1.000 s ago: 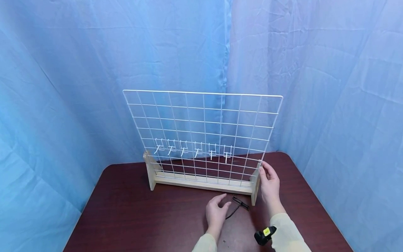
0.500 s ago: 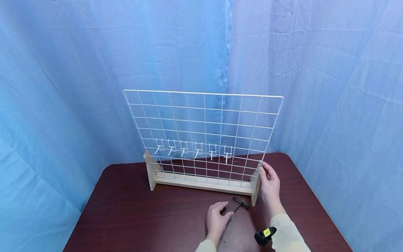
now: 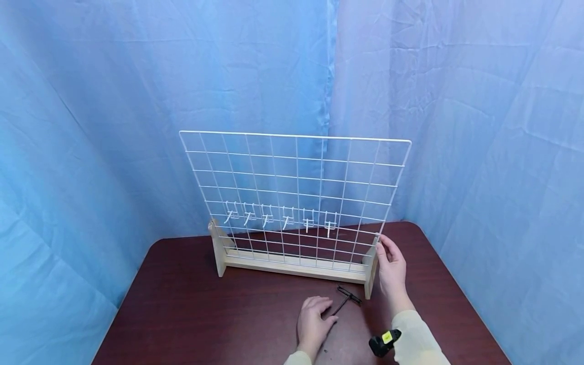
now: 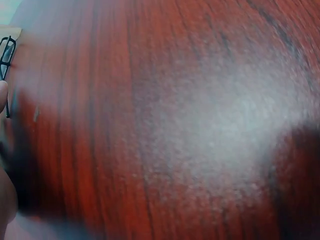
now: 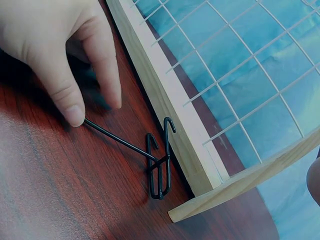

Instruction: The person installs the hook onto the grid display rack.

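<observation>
A black wire hook lies on the table in front of the rack's right end. Beside it is my left hand; in the right wrist view the thumb touches the tip of the hook's long rod, while the index finger stays apart from it. My right hand holds the right edge of the white wire grid where it meets the wooden end piece. Only a sliver of that hand shows in the right wrist view. Several white hooks hang in a row on the grid.
The grid stands in a pale wooden base on a dark red-brown table. Blue curtains surround it behind and at both sides. A black wrist device with a yellow label sits by the right sleeve.
My left hand has moved slightly down and right, its thumb coming to the end of the black hook's rod. The right hand stays at the rack's right end.
</observation>
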Tool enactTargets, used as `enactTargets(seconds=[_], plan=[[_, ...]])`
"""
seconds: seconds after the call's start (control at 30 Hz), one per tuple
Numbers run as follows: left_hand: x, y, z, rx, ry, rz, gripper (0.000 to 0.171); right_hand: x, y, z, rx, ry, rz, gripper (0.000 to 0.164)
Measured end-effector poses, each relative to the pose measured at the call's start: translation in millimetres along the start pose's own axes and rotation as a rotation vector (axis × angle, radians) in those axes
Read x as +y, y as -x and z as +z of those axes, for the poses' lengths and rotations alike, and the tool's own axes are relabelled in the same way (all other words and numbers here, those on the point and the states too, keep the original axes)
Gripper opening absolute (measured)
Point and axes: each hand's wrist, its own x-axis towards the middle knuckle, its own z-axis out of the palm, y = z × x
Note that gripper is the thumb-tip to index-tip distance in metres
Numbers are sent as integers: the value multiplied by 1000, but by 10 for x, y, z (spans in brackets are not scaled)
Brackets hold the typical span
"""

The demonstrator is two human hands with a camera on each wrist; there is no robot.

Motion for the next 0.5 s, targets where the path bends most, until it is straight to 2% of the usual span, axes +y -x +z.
enactTargets(seconds=[0.17, 0.33, 0.5], plan=[[-30, 26, 5, -6, -58, 52, 31, -7, 18, -2, -10, -8, -10, 34], [-26, 33, 11, -3, -82, 68, 26, -4, 27, -5, -10, 11, -25, 34], [-14, 34, 34, 64, -82, 77, 21, 10, 25, -1, -9, 20, -41, 33]])
